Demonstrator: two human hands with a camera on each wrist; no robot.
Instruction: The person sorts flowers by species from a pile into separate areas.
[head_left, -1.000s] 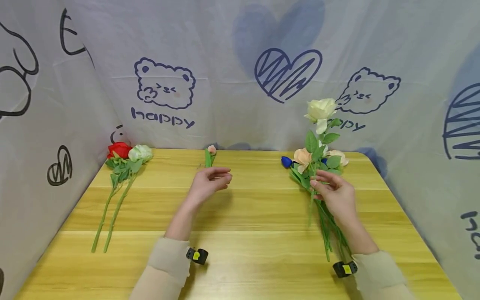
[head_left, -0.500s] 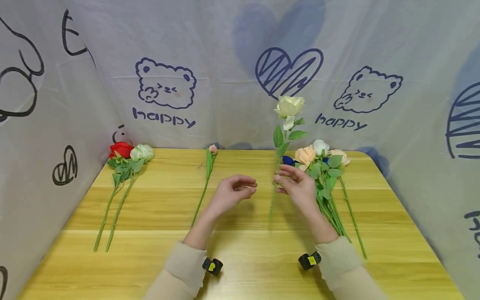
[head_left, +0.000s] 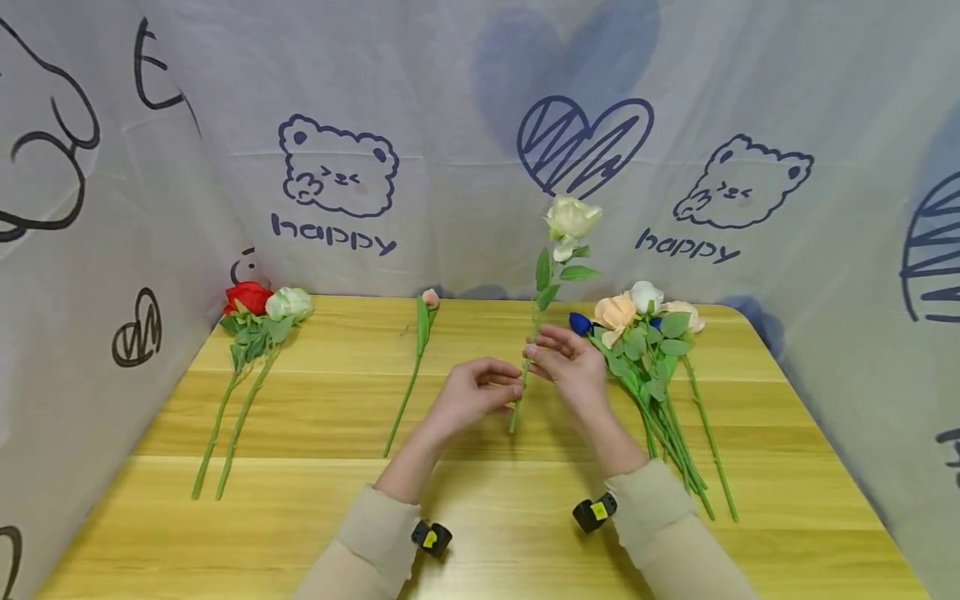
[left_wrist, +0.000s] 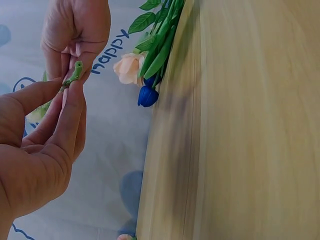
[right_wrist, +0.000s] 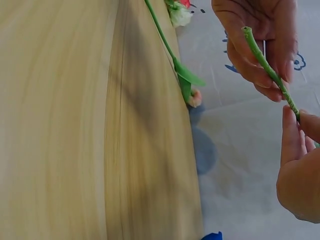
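Observation:
A cream-white rose [head_left: 572, 218] stands nearly upright above the table, bloom at the top and leaves below it. My right hand [head_left: 576, 371] pinches its green stem partway down. Lower on the same stem, the thumb and fingertips of my left hand [head_left: 471, 398] pinch it too. The left wrist view shows the cut stem end [left_wrist: 78, 65] poking out past the left thumb and fingers. In the right wrist view the bare lower stem [right_wrist: 260, 55] runs between both hands, and the bloom is out of frame.
A pink tulip [head_left: 423, 325] lies left of centre on the wooden table [head_left: 480, 533]. Farther left are a red rose [head_left: 247, 297] and a pale green rose [head_left: 288, 304]. At right lies a bunch with peach roses [head_left: 615, 312], a white bloom [head_left: 646, 297] and blue tulips [head_left: 579, 323].
My right hand has carried the white rose leftward, away from the bunch at right. My left hand has moved right from beside the pink tulip and taken hold of the lower stem.

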